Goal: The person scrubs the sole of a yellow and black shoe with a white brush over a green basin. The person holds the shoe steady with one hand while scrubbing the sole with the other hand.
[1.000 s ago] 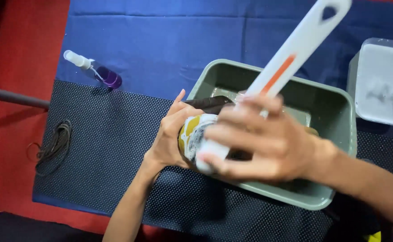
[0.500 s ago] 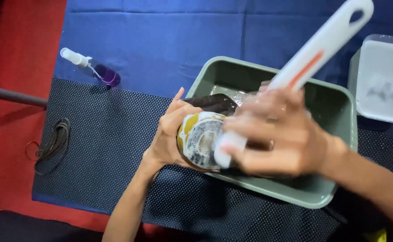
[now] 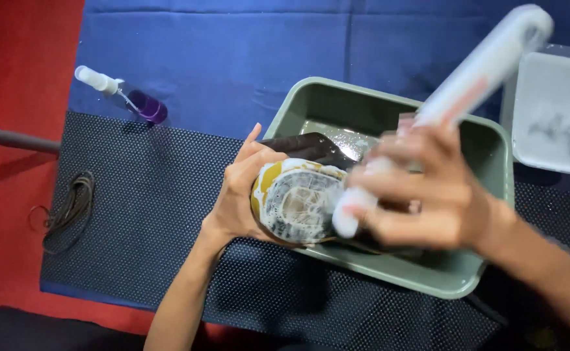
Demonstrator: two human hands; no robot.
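Head view, left hand (image 3: 239, 195): closed around the heel end of a shoe (image 3: 298, 201), fingers wrapped over its far side, holding it sole-up over the near left edge of the basin.
Head view, right hand (image 3: 428, 195): blurred, fingers curled shut around the lower part of a long white brush (image 3: 454, 97); the handle slants up and to the far right, with an orange stripe along it.
Shoe: dark upper, yellow rim round the sole, the sole covered in white foam; it sits between the two hands, partly over the basin and partly over the mat.
Brush head: pressed against the right side of the foamy sole, though the blur hides exactly where the bristles meet it.
Basin (image 3: 486, 156): grey-green, rectangular, wet inside, standing right of centre on the mat.
Mat (image 3: 142, 214): black and dotted, covering the near part of the floor.
Blue cloth (image 3: 233, 52): spread on the far side, beyond the mat.
Spray bottle (image 3: 122, 94): lying on its side at the far left, white nozzle, purple liquid inside.
White tub (image 3: 555, 110): at the far right, just beside the basin.
Dark cord (image 3: 70, 211): coiled on the left edge of the mat.
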